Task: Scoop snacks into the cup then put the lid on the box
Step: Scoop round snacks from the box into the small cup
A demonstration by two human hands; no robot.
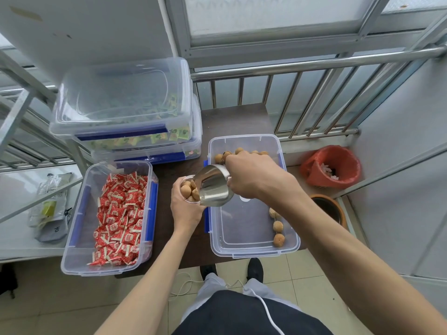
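right hand [251,177] grips scoop [212,187] tipped at rim of cup [187,189], clasped by left hand [185,211].

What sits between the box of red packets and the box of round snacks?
In the head view, the left hand holding the cup, over bare dark table, with the red-packet box and round-snack box either side.

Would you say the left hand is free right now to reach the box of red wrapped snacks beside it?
Probably not yet. The left hand is wrapped around the cup while the scoop in the right hand tips snacks in. The open red-snack box lies close, nothing between them.
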